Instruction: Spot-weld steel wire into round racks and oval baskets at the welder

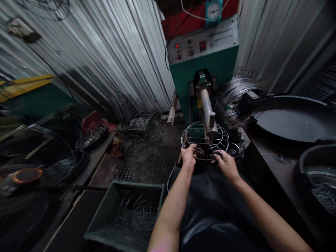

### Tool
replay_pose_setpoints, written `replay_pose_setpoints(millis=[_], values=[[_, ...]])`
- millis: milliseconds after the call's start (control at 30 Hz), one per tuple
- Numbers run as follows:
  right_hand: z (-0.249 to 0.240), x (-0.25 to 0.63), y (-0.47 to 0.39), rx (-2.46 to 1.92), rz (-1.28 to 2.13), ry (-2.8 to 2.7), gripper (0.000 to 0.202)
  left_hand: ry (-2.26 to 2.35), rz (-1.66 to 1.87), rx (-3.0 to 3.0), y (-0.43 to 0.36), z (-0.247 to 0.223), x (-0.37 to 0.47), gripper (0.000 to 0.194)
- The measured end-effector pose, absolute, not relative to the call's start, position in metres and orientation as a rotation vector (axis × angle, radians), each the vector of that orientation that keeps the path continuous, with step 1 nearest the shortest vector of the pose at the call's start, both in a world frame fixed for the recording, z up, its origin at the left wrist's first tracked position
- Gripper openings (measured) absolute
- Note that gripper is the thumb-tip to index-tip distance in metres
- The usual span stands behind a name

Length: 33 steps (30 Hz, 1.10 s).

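Note:
A round wire rack (194, 142) of shiny rings and cross wires lies under the metal arm (207, 105) of a green machine (181, 78). My left hand (188, 154) is closed on the near left part of the rack's rim. Near the rim's front right, my right hand (223, 161) has its fingers pinched together around a small wire piece at the rack. The arm's lower tip points down onto the rack between my hands. Fine contact at the fingertips is too small to make out.
A coil of wire (233, 101) hangs right of the machine arm. Large black pans (291, 119) stand further right. At the lower left is a green crate (105, 213) with wire racks inside; more wire pieces lie behind it.

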State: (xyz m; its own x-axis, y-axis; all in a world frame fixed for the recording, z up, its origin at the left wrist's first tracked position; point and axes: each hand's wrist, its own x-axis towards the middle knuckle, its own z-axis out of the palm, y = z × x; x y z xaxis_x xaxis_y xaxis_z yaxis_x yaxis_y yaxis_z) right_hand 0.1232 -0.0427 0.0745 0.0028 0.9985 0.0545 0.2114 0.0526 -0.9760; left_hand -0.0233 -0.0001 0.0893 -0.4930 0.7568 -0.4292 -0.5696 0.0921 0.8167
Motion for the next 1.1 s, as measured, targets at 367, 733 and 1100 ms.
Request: replay_pose_setpoints(millis=[367, 733, 1100], values=[[0.074, 0.123, -0.035, -1.305, 1.051, -1.364, 0.027, 1.322, 1.599, 0.13, 0.001, 0.096, -0.023, 0.052], [0.074, 0.121, -0.034, -1.336, 0.954, -1.437, 0.022, 1.32, 1.599, 0.112, 0.0, 0.093, -0.025, 0.045], [0.076, 0.121, -0.029, -1.34, 0.866, -1.46, 0.031, 1.367, 1.577, 0.072, 0.002, 0.094, -0.025, 0.043]])
